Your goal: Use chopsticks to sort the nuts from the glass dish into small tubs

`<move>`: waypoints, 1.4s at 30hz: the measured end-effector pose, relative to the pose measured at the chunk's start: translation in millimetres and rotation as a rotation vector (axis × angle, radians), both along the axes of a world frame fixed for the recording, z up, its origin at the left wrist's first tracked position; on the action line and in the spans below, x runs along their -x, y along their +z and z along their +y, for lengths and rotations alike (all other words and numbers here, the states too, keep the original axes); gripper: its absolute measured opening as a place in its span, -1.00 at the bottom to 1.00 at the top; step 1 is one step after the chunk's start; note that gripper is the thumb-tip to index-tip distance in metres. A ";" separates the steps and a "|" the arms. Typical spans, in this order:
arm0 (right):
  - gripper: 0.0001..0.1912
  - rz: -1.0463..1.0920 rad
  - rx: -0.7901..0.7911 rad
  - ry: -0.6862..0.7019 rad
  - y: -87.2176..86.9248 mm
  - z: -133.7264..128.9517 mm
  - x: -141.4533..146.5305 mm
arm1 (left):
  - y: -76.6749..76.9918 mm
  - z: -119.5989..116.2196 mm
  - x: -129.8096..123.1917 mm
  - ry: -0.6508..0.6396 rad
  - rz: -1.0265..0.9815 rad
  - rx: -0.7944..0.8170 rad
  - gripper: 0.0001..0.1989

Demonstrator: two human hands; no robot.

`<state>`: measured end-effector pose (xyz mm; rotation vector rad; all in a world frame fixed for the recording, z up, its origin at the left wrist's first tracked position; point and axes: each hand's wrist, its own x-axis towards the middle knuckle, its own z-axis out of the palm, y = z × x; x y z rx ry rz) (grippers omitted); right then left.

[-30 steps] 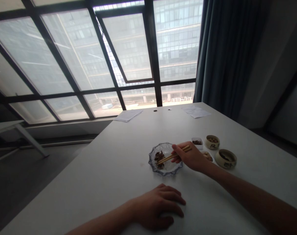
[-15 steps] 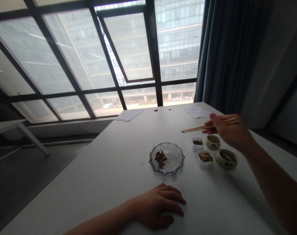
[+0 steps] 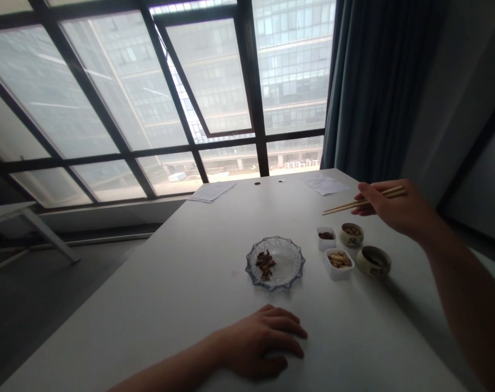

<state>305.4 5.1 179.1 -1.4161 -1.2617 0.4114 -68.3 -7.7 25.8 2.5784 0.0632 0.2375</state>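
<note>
My right hand grips a pair of wooden chopsticks, raised over the table with the tips pointing left. Below it stand a small white tub with dark bits, a white tub with pale brown pieces, a small ceramic bowl with round pieces and a larger ceramic bowl. Left of these is a scalloped glass plate, with dark brown pieces on its left part. My left hand lies on the table in front of the plate, fingers spread, holding nothing.
The white table reaches back to the windows. Papers lie at its far left corner and a crumpled sheet at the far right. Another white table stands at the left. A dark blue curtain hangs at the right.
My right hand has moved up and to the right with the chopsticks, whose tips are now farther from the plate. My left hand stays in place; the view has shifted slightly.
</note>
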 end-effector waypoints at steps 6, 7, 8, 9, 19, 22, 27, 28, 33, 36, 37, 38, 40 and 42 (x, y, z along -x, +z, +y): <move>-0.54 0.033 -0.073 0.072 0.4 -3.6 15.0 | 0.6 -0.1 0.2 -0.002 0.011 -0.006 -0.62; -0.52 0.040 -0.068 0.114 -1.2 -3.1 19.9 | 0.8 0.0 0.2 -0.004 0.014 -0.006 -0.62; -0.51 0.044 -0.052 0.165 -3.5 -2.3 25.5 | 1.1 0.2 0.2 -0.005 0.017 -0.006 -0.62; -0.49 0.045 -0.026 0.225 -6.5 -1.1 31.6 | 1.1 0.3 0.2 -0.004 0.018 -0.006 -0.63; -0.39 0.021 0.182 0.666 -57.8 18.9 96.9 | -7.7 1.8 0.3 -0.017 -0.023 -0.018 -0.63; -0.40 0.048 0.203 0.703 -68.9 21.6 104.8 | -8.6 1.9 0.3 -0.020 -0.016 -0.017 -0.62; -0.40 0.029 0.203 0.731 -79.5 24.9 108.2 | -8.1 1.6 0.7 -0.021 -0.029 -0.013 -0.62; -0.40 0.038 0.203 0.727 -81.2 25.6 108.7 | -8.3 1.5 0.8 -0.021 -0.034 -0.015 -0.62; -0.39 0.135 0.219 0.667 -88.6 26.4 114.4 | -11.2 1.3 1.2 -0.013 -0.068 -0.025 -0.65; -0.38 0.173 0.217 0.641 -88.6 24.7 118.4 | -12.7 1.2 1.3 -0.013 -0.079 -0.028 -0.65; -0.38 0.175 0.215 0.638 -86.9 23.9 118.8 | -13.0 1.2 1.3 -0.013 -0.082 -0.027 -0.65; -0.37 0.174 0.213 0.635 -84.3 22.8 118.6 | -13.1 1.1 1.4 -0.011 -0.086 -0.027 -0.65; -0.37 0.174 0.204 0.614 -76.3 20.4 115.4 | -12.9 1.1 1.6 -0.009 -0.088 -0.027 -0.66; -0.37 0.179 0.180 0.579 -64.7 17.5 107.8 | -12.1 1.3 1.8 -0.011 -0.083 -0.027 -0.66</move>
